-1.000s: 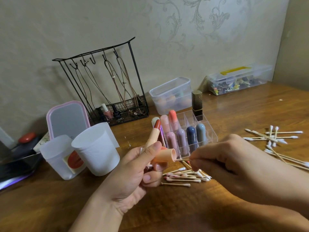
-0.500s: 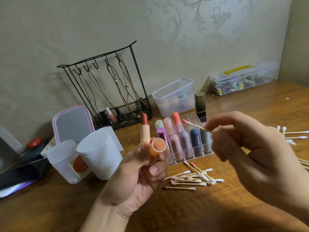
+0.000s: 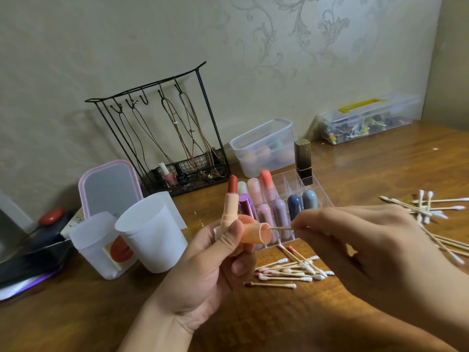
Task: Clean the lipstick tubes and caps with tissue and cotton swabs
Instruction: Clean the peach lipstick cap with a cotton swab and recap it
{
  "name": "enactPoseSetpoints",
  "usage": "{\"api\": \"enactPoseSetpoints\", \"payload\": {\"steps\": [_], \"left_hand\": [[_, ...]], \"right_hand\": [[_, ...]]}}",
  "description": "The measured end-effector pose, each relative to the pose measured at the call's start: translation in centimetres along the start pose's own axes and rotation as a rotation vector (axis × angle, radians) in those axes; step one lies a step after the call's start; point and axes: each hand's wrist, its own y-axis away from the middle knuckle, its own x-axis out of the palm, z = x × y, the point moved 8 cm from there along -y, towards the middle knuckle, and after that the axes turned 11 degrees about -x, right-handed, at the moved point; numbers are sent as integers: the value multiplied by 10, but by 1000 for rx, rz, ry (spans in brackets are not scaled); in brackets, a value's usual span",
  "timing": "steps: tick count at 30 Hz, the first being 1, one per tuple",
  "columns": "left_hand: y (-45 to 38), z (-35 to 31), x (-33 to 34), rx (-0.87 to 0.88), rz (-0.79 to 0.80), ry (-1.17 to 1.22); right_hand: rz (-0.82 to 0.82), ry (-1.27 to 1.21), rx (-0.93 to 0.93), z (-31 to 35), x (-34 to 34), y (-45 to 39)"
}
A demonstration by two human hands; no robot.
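Peach plastic fills your left hand (image 3: 210, 265): its curled fingers grip the open lipstick tube (image 3: 229, 207) upright, red bullet up, together with the peach cap (image 3: 255, 232), which lies sideways with its mouth toward your right hand (image 3: 360, 245). Your right fingertips pinch a cotton swab (image 3: 280, 228) whose tip sits inside the cap's mouth. Used, pink-stained swabs (image 3: 286, 271) lie on the wooden table (image 3: 355, 158) just below, in front of the clear organiser (image 3: 291, 184) of lipsticks; clean swabs (image 3: 429, 207) lie well to the right.
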Motion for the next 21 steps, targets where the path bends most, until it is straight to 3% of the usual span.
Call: {"api": "enactPoseSetpoints", "payload": {"steps": [4,7,10,16,19,21], "left_hand": [[-1,-1,0,2,-22,-29],[-2,3,3,-21,-31,-32],[-1,7,1,-81,-124,-64],[2,4,4,-82,-152,-93],[0,4,3,-73,-118,-69],[0,4,1,-70,-114,-62]], "right_hand": [[98,65,-43,9,10,2],[185,-66,7,11,19,3],[162,-146,63,6,17,3],[199,90,-16,17,15,1],[258,-62,74,14,23,4],[207,-269,192,7,20,6]]}}
